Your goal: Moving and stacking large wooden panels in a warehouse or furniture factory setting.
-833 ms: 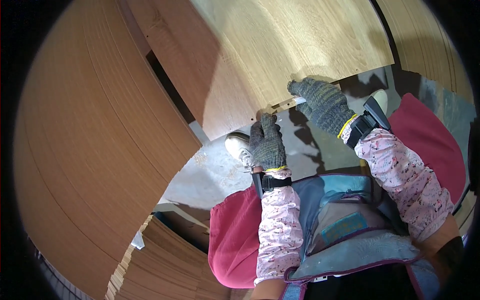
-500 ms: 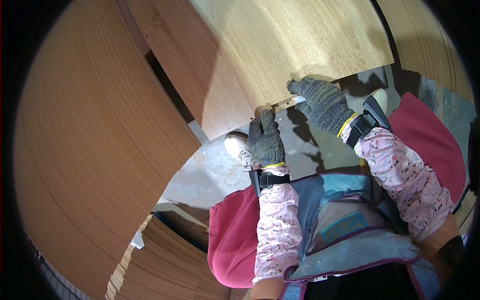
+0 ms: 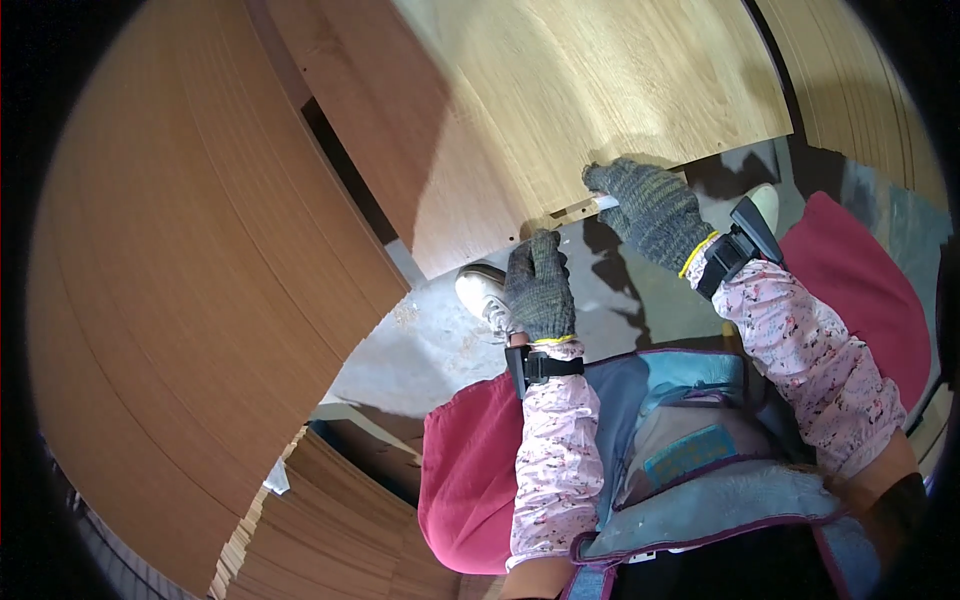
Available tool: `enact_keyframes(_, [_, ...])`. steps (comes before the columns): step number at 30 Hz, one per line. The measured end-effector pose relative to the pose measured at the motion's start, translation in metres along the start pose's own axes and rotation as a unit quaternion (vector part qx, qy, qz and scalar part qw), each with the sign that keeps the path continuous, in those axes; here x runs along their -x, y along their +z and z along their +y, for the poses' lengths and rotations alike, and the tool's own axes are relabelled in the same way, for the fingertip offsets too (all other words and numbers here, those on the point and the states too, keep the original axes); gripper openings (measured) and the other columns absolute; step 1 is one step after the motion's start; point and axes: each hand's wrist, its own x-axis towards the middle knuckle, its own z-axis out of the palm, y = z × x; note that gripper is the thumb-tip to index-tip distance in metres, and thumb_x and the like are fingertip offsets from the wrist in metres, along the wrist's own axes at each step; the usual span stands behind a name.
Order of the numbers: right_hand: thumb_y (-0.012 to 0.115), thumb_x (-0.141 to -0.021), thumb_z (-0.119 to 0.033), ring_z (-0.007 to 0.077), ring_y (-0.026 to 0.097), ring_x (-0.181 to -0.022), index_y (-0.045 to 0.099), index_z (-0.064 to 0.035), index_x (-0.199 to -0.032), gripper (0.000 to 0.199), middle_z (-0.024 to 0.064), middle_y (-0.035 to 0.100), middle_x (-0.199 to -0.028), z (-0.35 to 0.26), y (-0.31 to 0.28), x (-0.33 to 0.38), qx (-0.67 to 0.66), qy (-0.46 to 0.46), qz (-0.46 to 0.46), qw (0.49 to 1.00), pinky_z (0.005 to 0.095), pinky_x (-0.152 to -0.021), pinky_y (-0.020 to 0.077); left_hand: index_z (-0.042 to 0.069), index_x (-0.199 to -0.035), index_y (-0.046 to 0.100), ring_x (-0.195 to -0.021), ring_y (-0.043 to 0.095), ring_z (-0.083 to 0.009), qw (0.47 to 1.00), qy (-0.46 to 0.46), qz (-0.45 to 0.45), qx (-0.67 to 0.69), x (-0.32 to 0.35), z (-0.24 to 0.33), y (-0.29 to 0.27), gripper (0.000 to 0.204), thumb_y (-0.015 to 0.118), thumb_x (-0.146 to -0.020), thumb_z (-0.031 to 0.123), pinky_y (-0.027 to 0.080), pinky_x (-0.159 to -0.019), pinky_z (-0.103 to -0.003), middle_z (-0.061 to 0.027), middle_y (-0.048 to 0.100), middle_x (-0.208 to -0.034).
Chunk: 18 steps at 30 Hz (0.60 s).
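A wood-grain board (image 3: 600,90) lies before me, its near edge running across in front of my hands. My right hand (image 3: 655,215), in a dark grey knitted glove with a yellow cuff, curls over that edge with its fingertips on the board's top. A small white piece (image 3: 606,202) shows beside its thumb. My left hand (image 3: 540,290), gloved alike, is at the same edge further left. Its fingers are bent and pressed together; whether anything is between them is hidden. A pale notched strip (image 3: 575,212) shows below the edge between my hands.
Tall stacks of brown boards (image 3: 200,280) stand at the left, with another stack (image 3: 320,510) at the lower left. More boards (image 3: 850,90) are at the far right. A grey floor (image 3: 400,350) and my white shoes (image 3: 484,295) show below.
My left hand has slipped slightly down and right, its fingertips now lower at the board's edge. My right hand keeps its place at the edge; the whole view has shifted a little.
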Motion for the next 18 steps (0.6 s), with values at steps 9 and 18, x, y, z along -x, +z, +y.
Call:
enact_keyframes(9, [0.067,-0.078,-0.022,0.0329,0.061,-0.087,0.058,-0.0091,-0.116,0.041,0.0161,0.061,-0.096,0.009,0.009,0.003,-0.003,-0.051,0.057,0.997,0.0423,-0.077,0.0490,0.003,-0.092,0.063,-0.057,0.049,-0.0090,0.988,0.126,0.005,-0.090,-0.011,-0.013,0.000,0.031,0.056,-0.092,0.033,0.040,-0.051,-0.026,-0.0014,0.056,-0.066])
enact_keyframes(18, [0.069,-0.074,-0.020,0.0323,0.060,-0.093,0.058,-0.0104,-0.114,0.042,0.0140,0.061,-0.102,-0.002,-0.003,0.000,0.002,-0.001,0.002,1.000,0.0417,-0.081,0.0480,0.002,-0.098,0.064,-0.059,0.050,-0.0112,0.960,0.228,0.043,-0.157,-0.013,-0.011,0.003,0.033,0.057,-0.092,0.034,0.042,-0.056,-0.027,-0.0022,0.056,-0.066])
